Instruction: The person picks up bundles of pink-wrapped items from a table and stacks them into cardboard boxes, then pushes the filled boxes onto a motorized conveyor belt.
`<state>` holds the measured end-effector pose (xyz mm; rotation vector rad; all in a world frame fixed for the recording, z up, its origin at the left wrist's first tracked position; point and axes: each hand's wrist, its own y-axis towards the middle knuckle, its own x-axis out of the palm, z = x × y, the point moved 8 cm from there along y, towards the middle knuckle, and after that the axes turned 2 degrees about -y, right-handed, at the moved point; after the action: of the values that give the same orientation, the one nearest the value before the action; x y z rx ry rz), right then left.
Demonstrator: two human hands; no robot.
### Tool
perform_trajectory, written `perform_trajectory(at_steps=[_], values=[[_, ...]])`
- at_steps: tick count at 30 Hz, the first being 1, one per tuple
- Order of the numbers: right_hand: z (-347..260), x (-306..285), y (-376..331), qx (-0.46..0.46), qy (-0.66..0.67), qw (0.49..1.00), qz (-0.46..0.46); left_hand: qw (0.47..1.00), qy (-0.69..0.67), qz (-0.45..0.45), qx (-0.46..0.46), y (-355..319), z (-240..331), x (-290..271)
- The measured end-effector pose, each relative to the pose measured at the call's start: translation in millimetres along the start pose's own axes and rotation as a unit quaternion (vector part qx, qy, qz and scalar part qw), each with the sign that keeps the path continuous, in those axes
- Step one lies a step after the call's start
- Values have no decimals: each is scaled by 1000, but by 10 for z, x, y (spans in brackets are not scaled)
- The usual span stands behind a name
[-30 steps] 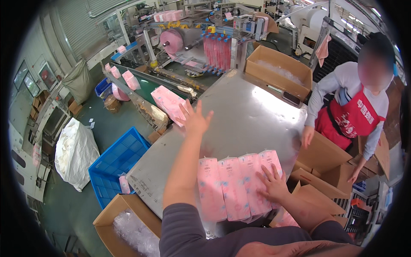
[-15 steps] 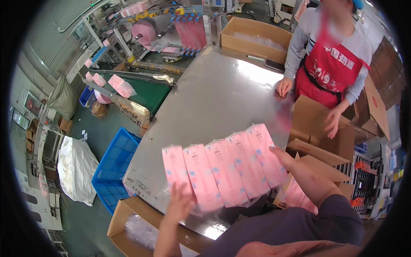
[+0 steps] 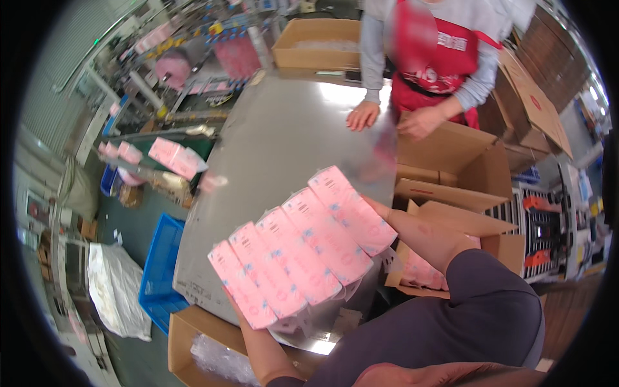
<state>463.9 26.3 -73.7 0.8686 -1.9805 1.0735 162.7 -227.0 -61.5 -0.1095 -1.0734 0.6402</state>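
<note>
A row of several pink tissue packs [image 3: 290,248] with blue flower prints is held at a slant above the steel table, side by side. My right hand [image 3: 377,206] grips the far right end of the row, its fingers mostly behind the last pack. At the left end my left hand [image 3: 236,308] presses against the outer pack from the side and below; its fingers are largely hidden. To the right of the row, an open cardboard box [image 3: 496,251] contains more pink packs [image 3: 422,271] under my right forearm.
The steel table [image 3: 284,135] reaches toward a co-worker in a red apron [image 3: 438,58], whose hands are near an empty-looking open carton [image 3: 445,151]. A conveyor carries pink packs [image 3: 174,157] at left. A blue crate [image 3: 161,258] and a carton of clear plastic [image 3: 222,361] stand nearby.
My left hand has closed in on the left end of the row. The row has turned, its right end now higher. The co-worker's hand has moved to the carton's edge. The whole view has shifted.
</note>
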Motion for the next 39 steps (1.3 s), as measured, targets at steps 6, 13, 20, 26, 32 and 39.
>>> perform_trajectory(at_steps=[6, 13, 20, 26, 32, 39], values=[[-970, 478, -1386, -112, -144, 983, 13, 987, 130, -81, 38, -219, -46, 934], [-1653, 705, -4679, -165, -358, 898, 193, 879, 260, -348, -197, -520, -1974, 2848], [-929, -1888, -5827, -55, -303, 853, 421, 692, 445, -418, -384, -695, -4176, 2789], [-227, -3779, -5711, 168, -473, 702, 506, 532, 702, -333, -337, -570, -4598, 2332], [-361, -2796, -6152, 25, -551, 641, 534, 292, 813, -502, -39, -1432, -5123, 2633], [382, -2645, -5265, 28, -927, 331, 176, 0, 718, -696, -21, -1631, -5575, 1823]])
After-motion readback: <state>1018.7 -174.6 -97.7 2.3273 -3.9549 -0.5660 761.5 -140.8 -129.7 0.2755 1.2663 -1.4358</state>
